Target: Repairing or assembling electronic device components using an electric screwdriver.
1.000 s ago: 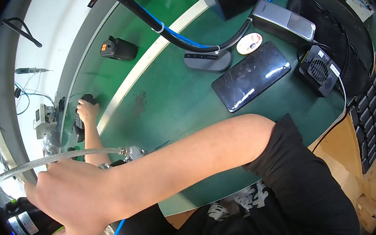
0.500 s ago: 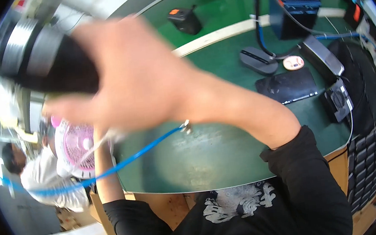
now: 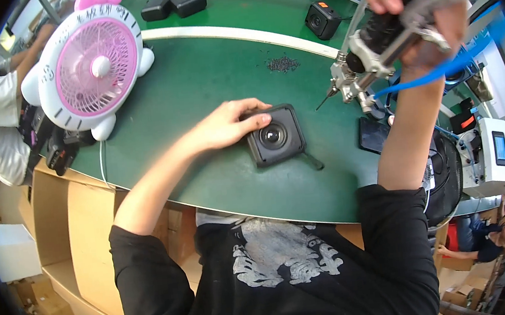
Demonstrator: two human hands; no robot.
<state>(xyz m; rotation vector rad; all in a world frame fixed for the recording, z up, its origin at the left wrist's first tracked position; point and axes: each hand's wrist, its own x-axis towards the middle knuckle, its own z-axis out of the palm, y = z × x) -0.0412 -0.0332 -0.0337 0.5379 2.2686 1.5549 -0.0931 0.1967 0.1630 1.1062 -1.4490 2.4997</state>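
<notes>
Black square round-lensed casing on green table | left hand gripping its corner | right hand wrapped round black-and-silver hose-fed screwdriver

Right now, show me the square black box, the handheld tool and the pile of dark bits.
Square black box (image 3: 274,136): head view, on its round centre.
Handheld tool (image 3: 378,32): head view, on its dark body.
Pile of dark bits (image 3: 283,64): head view, on its middle.

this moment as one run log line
left hand: holding black square device, lens up | right hand: gripping black tool | thin bit: clear of device
</notes>
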